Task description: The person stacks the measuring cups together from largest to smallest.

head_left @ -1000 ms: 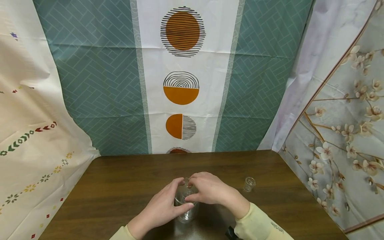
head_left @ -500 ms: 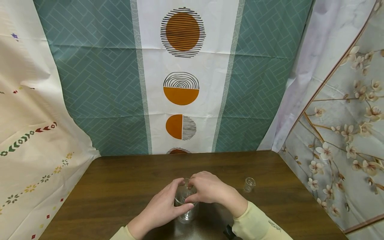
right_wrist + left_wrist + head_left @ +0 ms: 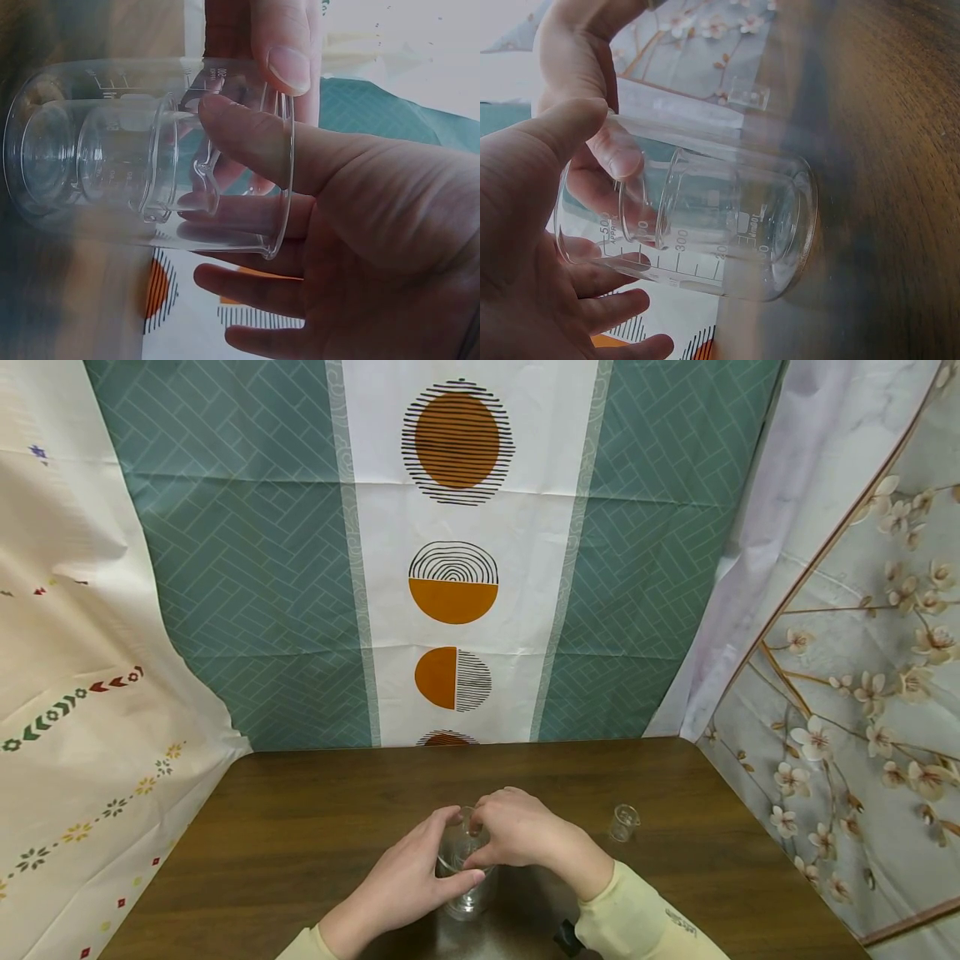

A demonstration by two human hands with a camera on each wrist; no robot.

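A large clear glass beaker (image 3: 467,906) with printed volume marks stands upright on the table in front of me. My left hand (image 3: 408,877) holds it around the rim, thumb on the near side and fingers on the far side. Nested inside are a medium beaker (image 3: 112,161) and a smaller beaker (image 3: 196,176), whose rim shows above the medium one's. My right hand (image 3: 528,835) reaches into the mouth from above. In the right wrist view its thumb and index finger pinch the smaller beaker near its rim; the other fingers stay outside the large beaker.
Another tiny glass beaker (image 3: 622,823) stands to the right on the brown wooden table (image 3: 322,802). Patterned cloths hang behind the table (image 3: 450,677) and along both sides. A dark object (image 3: 568,937) shows by the right sleeve.
My right wrist and sleeve have shifted slightly left. The left hand and the large beaker stay in place.
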